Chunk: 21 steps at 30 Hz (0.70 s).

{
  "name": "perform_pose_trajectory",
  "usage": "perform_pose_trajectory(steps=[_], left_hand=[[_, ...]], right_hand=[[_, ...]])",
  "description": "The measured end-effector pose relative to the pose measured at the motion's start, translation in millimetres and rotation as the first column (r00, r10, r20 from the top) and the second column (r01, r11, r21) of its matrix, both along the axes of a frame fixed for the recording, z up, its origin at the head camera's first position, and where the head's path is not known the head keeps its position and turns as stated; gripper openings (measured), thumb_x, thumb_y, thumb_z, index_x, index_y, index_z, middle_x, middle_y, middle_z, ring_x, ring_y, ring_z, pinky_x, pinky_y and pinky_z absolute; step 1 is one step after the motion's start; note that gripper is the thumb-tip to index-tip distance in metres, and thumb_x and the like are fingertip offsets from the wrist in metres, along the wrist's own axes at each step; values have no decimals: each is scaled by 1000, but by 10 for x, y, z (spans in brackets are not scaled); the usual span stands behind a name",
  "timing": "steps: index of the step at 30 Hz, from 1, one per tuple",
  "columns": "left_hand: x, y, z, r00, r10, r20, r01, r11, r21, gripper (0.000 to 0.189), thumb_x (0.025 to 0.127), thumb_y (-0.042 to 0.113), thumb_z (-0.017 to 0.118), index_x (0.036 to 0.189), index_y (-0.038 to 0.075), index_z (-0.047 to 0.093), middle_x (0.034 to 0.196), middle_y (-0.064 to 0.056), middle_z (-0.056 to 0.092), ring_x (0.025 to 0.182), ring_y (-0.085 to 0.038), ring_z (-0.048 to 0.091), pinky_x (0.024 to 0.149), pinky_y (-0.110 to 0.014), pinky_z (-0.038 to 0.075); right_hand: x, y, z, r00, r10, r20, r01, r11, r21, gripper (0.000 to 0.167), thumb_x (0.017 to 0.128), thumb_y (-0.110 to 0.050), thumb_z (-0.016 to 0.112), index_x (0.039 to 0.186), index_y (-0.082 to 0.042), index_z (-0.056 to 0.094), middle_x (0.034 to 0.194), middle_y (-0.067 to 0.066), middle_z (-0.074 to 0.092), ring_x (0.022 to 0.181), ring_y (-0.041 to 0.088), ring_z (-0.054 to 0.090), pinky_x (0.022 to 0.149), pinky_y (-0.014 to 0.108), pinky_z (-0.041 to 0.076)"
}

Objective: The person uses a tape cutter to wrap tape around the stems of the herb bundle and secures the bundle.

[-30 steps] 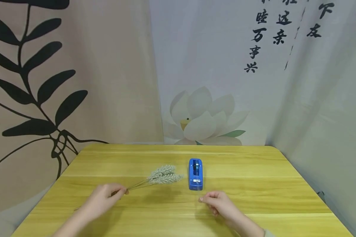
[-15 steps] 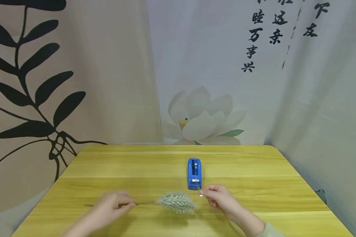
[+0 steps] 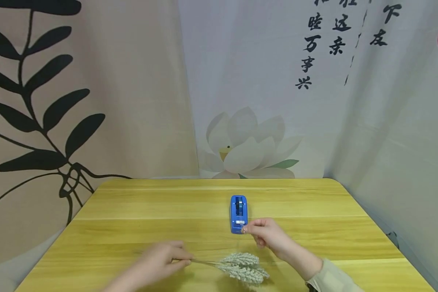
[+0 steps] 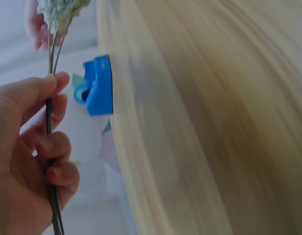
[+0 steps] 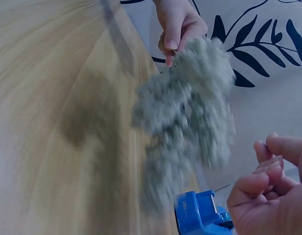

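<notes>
Left hand (image 3: 160, 259) at near left — fingers pinching the stems of a pale dried bunch (image 3: 242, 268), heads rightward over the surface (image 3: 131, 215) — while right hand (image 3: 271, 238) pinches apparent clear tape (image 3: 243, 228) at the blue dispenser's (image 3: 239, 211) near edge, farther back.

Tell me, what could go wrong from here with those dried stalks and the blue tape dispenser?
The fluffy heads stick out past the left hand, unsupported, so the thin stems might bend or twist. The heads also reach close to the right hand and could brush it. That hand is right by the blue tape dispenser, which neither hand grips, so a knock might shift it.
</notes>
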State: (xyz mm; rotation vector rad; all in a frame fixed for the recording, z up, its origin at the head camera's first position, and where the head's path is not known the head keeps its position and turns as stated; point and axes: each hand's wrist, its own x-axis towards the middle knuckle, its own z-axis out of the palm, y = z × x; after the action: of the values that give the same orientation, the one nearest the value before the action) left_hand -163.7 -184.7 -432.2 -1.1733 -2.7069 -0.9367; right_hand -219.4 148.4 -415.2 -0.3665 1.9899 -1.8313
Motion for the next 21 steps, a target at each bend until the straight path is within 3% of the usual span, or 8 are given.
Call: perform_pose_trajectory(steps=[3,8,10,15,17,21], left_hand=[[-34,132,-6,997,-7,-79,3,998,-58,20,96,30,62,107,21,76,93,15,67,72,1,59,57,-20,51],[-81,355,-33,994,-30,-110,17,993,-119,18,95,26,63,108,23,76,90,15,67,69,1,56,58,-17,49],[-103,436,-41,997,-40,-71,31,992,-119,19,94,22,64,110,19,75,90,15,66,66,7,50,55,-13,43],[-154,622,-48,999,-8,42,13,992,-125,21,95,15,61,111,13,74,103,7,71,77,4,57,69,-17,50],[-173,689,-58,997,12,73,-4,993,-116,20,95,15,60,109,10,74,100,6,71,70,5,55,66,-17,50],[-210,801,-81,997,44,68,-37,994,-101,14,95,14,61,96,9,74,83,8,69,58,4,49,60,-15,48]], right_hand=[[-2,-9,27,1000,8,-13,-8,1000,2,22,93,-18,63,95,3,69,86,2,66,49,5,35,50,20,34],[-9,-20,46,1000,-5,-11,6,1000,18,24,93,-19,64,96,5,69,85,2,66,49,6,35,51,21,34],[-18,-20,44,1000,-8,-14,8,1000,25,27,93,-19,64,98,7,68,85,1,66,50,6,35,52,21,34],[-26,-24,44,1000,-8,-19,8,1000,27,30,92,-18,64,100,11,66,87,3,67,50,6,36,51,20,34],[-23,-28,49,1000,-12,-11,13,1000,26,29,92,-18,64,99,10,67,86,2,67,50,6,36,51,21,33],[-13,-37,64,1000,-19,0,19,1000,23,25,92,-18,65,96,6,69,80,0,65,49,6,35,50,21,31]])
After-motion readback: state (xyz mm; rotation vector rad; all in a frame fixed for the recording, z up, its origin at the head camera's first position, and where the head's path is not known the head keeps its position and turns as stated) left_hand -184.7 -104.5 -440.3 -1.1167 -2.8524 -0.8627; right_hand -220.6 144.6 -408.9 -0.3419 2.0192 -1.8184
